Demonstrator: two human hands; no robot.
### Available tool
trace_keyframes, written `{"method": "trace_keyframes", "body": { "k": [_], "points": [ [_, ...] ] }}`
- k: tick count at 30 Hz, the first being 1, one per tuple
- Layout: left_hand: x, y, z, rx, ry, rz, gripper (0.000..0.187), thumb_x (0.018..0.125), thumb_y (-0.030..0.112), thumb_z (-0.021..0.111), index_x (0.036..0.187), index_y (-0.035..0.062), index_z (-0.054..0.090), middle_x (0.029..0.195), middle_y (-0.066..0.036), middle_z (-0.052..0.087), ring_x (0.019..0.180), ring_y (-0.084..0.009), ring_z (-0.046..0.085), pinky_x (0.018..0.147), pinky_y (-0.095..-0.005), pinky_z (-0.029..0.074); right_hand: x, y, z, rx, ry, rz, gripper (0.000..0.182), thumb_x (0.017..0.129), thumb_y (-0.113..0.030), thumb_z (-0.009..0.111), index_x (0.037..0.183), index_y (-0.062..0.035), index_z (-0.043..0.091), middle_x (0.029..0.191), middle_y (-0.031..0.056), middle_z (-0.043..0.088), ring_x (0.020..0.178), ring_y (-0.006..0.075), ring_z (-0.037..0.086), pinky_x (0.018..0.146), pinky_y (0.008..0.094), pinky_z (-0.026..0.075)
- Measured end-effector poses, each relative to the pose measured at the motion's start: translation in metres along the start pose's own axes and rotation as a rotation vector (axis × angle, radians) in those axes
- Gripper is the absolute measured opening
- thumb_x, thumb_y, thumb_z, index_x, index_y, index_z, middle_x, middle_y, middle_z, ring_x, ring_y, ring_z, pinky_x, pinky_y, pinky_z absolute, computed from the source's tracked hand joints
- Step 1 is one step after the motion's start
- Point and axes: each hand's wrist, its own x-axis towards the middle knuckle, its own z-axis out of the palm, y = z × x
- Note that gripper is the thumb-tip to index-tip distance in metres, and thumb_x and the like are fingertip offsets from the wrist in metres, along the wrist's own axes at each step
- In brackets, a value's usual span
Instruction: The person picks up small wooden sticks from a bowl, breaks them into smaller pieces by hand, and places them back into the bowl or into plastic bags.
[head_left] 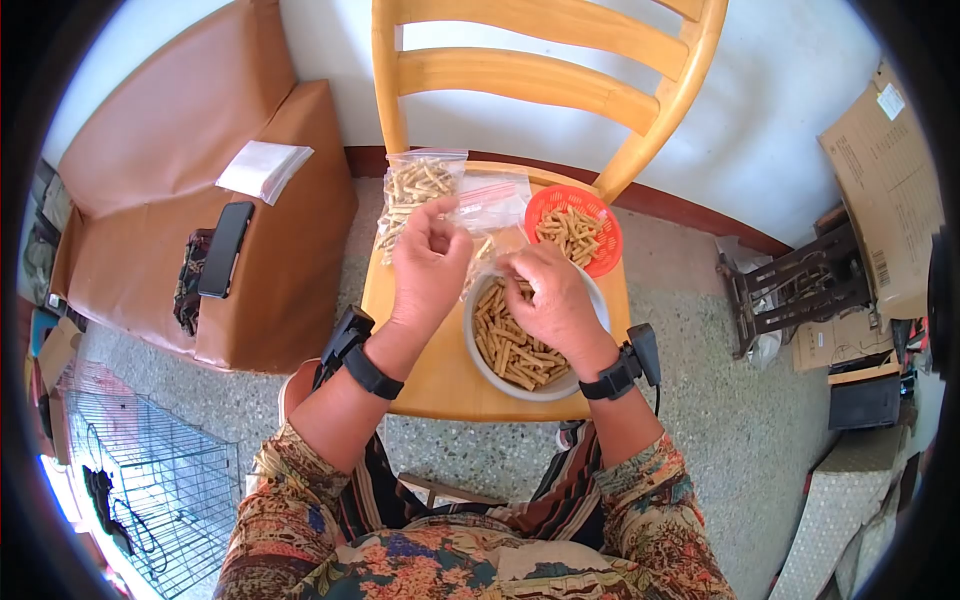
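My left hand (432, 262) is raised over the wooden chair seat (415, 370), its fingers curled in a pinch; what they hold, if anything, is hidden. My right hand (552, 298) is over the grey bowl (478, 368), thumb and forefinger closed at the edge of a clear plastic bag (483, 262). This bag hangs between my hands with a few tan sticks inside. Short tan sticks (515, 345) fill much of the bowl. Beyond my left hand lies a filled zip bag (420, 180) of similar sticks.
A red basket (533, 212) with more sticks stands at the seat's back right, beside flat zip bags (495, 200). A brown sofa (285, 250) at left bears a phone (226, 250) and a white packet (262, 170). A wire cage (160, 480) and cardboard boxes (885, 200) flank the floor.
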Motion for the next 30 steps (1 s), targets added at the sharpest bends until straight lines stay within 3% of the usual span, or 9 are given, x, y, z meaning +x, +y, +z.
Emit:
{"method": "trace_keyframes", "body": {
  "k": [4,8,11,14,17,22,26,29,30],
  "points": [
    [0.003,0.001,-0.001,-0.073,0.067,0.036,0.029,0.086,0.002,0.059,0.114,0.0031,0.055,0.077,0.004,0.053,0.069,-0.0028,0.049,0.065,-0.0192,0.043,0.006,-0.011,-0.010,-0.148,-0.040,-0.043,0.016,0.070,-0.005,0.067,0.086,-0.0019,0.065,0.084,0.0122,0.058,0.086,0.0305,0.056,0.075,0.0417,0.048],
    [0.000,0.007,-0.001,0.063,0.019,0.041,0.029,0.086,0.003,0.058,0.115,0.0031,0.054,0.077,0.004,0.052,0.068,-0.0028,0.048,0.064,-0.0188,0.042,0.007,-0.007,-0.013,-0.230,-0.067,-0.077,0.019,0.071,-0.010,0.070,0.088,-0.0022,0.065,0.090,0.0121,0.059,0.093,0.0312,0.054,0.080,0.0413,0.047],
    [0.003,0.004,-0.001,-0.023,0.010,0.015,0.031,0.087,0.005,0.059,0.117,0.0028,0.053,0.077,0.004,0.051,0.068,-0.0031,0.048,0.065,-0.0190,0.042,0.009,-0.015,-0.017,-0.019,0.187,-0.151,0.015,0.076,-0.009,0.068,0.089,-0.0030,0.065,0.098,0.0113,0.060,0.088,0.0302,0.057,0.075,0.0370,0.049],
    [0.003,0.002,-0.002,-0.021,-0.009,0.014,0.032,0.087,0.007,0.060,0.118,0.0024,0.052,0.078,0.004,0.051,0.070,-0.0035,0.048,0.067,-0.0195,0.042,0.005,-0.007,-0.030,0.276,0.296,0.110,0.009,0.082,-0.008,0.064,0.089,-0.0029,0.064,0.094,0.0103,0.062,0.081,0.0271,0.060,0.070,0.0337,0.050],
    [-0.001,0.009,-0.001,-0.057,-0.009,0.035,0.035,0.088,0.008,0.061,0.121,0.0017,0.050,0.085,0.003,0.051,0.077,-0.0043,0.048,0.070,-0.0198,0.042,-0.007,0.017,-0.026,0.039,0.184,0.205,0.006,0.084,-0.008,0.062,0.085,-0.0021,0.064,0.078,0.0119,0.062,0.074,0.0267,0.061,0.065,0.0352,0.050],
    [-0.009,0.018,0.004,-0.206,0.129,0.254,0.033,0.088,0.007,0.061,0.119,0.0003,0.050,0.088,0.000,0.052,0.074,-0.0055,0.051,0.065,-0.0217,0.046,-0.021,0.018,-0.027,-0.265,-0.058,0.265,0.017,0.079,-0.018,0.069,0.073,-0.0039,0.062,0.075,0.0129,0.060,0.074,0.0312,0.060,0.065,0.0413,0.049],
    [-0.027,0.014,0.010,-0.167,-0.019,0.480,0.023,0.087,0.002,0.060,0.110,0.0028,0.057,0.082,0.001,0.053,0.068,-0.0045,0.050,0.065,-0.0209,0.044,-0.022,0.009,-0.022,-0.433,-0.187,0.325,0.027,0.073,-0.029,0.074,0.068,-0.0059,0.060,0.072,0.0124,0.059,0.074,0.0327,0.059,0.064,0.0434,0.047],
    [-0.038,0.010,0.012,-0.134,-0.123,0.493,0.022,0.087,0.002,0.061,0.109,0.0031,0.057,0.082,0.000,0.053,0.066,-0.0044,0.049,0.063,-0.0204,0.043,-0.026,0.013,-0.014,-0.435,-0.156,0.316,0.029,0.071,-0.031,0.074,0.068,-0.0059,0.059,0.071,0.0119,0.058,0.074,0.0330,0.059,0.064,0.0434,0.047],
    [-0.040,0.008,0.011,-0.156,-0.198,0.436,0.023,0.090,0.001,0.058,0.112,0.0017,0.055,0.088,0.001,0.053,0.074,-0.0049,0.050,0.070,-0.0205,0.043,-0.028,0.016,-0.013,-0.435,-0.156,0.315,0.029,0.071,-0.031,0.074,0.068,-0.0059,0.059,0.071,0.0119,0.058,0.074,0.0330,0.059,0.064,0.0434,0.047]
  ]
}}
